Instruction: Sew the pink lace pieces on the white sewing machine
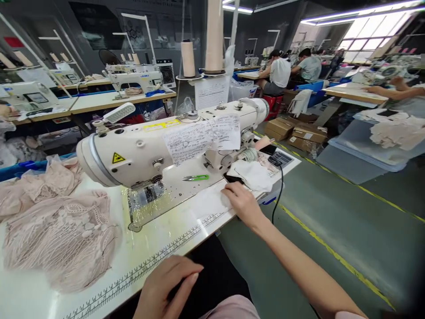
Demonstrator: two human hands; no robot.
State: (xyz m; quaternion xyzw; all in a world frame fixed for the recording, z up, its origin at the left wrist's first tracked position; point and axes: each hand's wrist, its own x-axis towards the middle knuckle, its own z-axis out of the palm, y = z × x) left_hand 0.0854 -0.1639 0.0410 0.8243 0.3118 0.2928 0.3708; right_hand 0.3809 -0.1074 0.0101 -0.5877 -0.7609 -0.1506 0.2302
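Your right hand [241, 204] on white cloth [212, 200], table [141, 248] edge — your left hand [168, 281] loosely curled, nearer you. Green snips [199, 177] by sewing machine [146, 146]; beige garments [63, 235] left — seated people [280, 71] far right.

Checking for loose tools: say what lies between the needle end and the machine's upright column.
Green snips lie there on the machine bed, the head view shows.

Pale pink garments [66, 239], white cloth [210, 202], green snips [200, 177]
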